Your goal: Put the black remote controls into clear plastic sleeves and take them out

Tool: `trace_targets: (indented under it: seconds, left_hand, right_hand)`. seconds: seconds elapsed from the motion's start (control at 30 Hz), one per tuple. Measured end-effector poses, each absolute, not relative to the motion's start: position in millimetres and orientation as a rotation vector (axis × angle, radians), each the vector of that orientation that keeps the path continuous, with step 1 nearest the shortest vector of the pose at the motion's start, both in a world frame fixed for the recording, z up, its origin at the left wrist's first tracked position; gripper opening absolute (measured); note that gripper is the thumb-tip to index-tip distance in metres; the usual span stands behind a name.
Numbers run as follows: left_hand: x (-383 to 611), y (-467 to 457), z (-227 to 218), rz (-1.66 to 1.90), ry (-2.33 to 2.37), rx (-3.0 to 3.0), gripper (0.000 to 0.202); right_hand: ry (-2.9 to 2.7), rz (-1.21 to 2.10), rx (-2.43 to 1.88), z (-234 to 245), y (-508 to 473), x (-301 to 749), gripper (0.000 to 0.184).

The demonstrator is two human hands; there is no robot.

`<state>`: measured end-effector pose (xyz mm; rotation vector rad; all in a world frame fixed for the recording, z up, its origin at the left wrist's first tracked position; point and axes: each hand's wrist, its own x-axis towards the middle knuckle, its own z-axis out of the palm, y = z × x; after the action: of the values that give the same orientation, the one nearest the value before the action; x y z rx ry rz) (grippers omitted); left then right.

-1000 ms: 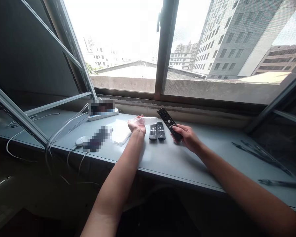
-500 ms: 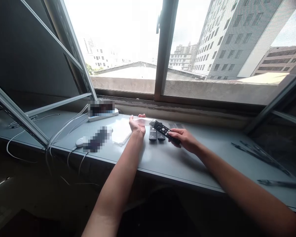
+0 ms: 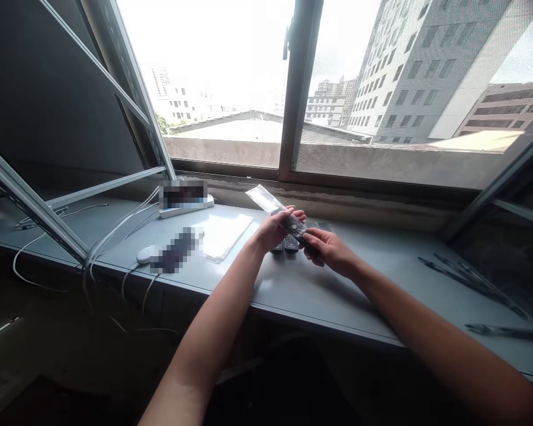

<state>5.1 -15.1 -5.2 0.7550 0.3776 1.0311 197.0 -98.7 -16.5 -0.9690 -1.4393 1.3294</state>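
Note:
A black remote control (image 3: 294,227) is held aslant above the table, its far part inside a transparent plastic sleeve (image 3: 263,199). My left hand (image 3: 275,229) is closed around the sleeve and the remote's far part. Gripping the near end of the remote is my right hand (image 3: 331,249), thumb on top. Beneath my hands, two more black remotes lie side by side; the right one (image 3: 291,245) shows some buttons, and the left one (image 3: 276,251) is mostly hidden by my left hand.
A flat stack of shiny plastic sleeves (image 3: 228,234) lies left of my hands. Farther left are a blurred-out device (image 3: 175,251), a white round plug (image 3: 144,255), a white power strip (image 3: 186,207) and cables. Dark pen-like items (image 3: 504,331) lie at right. Metal shelf frames flank the window.
My left hand has moved right, from the sleeve's far part onto the covered remote. The sleeve now reaches farther down the remote and its empty end points up-left. My right hand keeps its grip.

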Motion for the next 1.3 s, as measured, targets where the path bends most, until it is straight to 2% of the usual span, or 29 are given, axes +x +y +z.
trace_targets:
  seconds: [0.1, 0.27, 0.37, 0.57, 0.8, 0.93, 1.3]
  left_hand:
    - [5.1, -13.7, -6.8, 1.009, 0.337, 0.745, 0.028]
    - [4.9, -7.5, -0.8, 1.205, 0.282, 0.549, 0.017]
    - [2.9, -6.5, 4.0, 1.289, 0.25, 0.435, 0.014]
    - [5.5, -13.6, 0.9, 1.18, 0.188, 0.606, 0.01]
    - [7.6, -24.2, -1.7, 1.015, 0.327, 0.904, 0.031]
    - [5.8, -25.2, -2.4, 0.924, 0.339, 0.971, 0.034]
    - [-4.4, -14.4, 14.4, 1.365, 0.207, 0.394, 0.016]
  right_hand:
    - [-1.407, 1.384, -0.959, -16.7, -98.6, 196.4, 0.052]
    - [-1.487, 1.525, -1.003, -19.5, -97.0, 199.4, 0.045]
    - [-1.533, 1.547, -1.026, -19.6, -98.1, 199.9, 0.047]
    - [-1.388, 1.636, -1.005, -18.9, -101.3, 195.0, 0.046]
    - [-1.305, 1.531, -0.952, -24.4, -98.4, 190.3, 0.048]
    - [-1.282, 1.505, -0.928, -24.3, -97.3, 189.0, 0.048]
    - [-1.445, 1.675, -0.993, -26.0, -103.9, 185.9, 0.047]
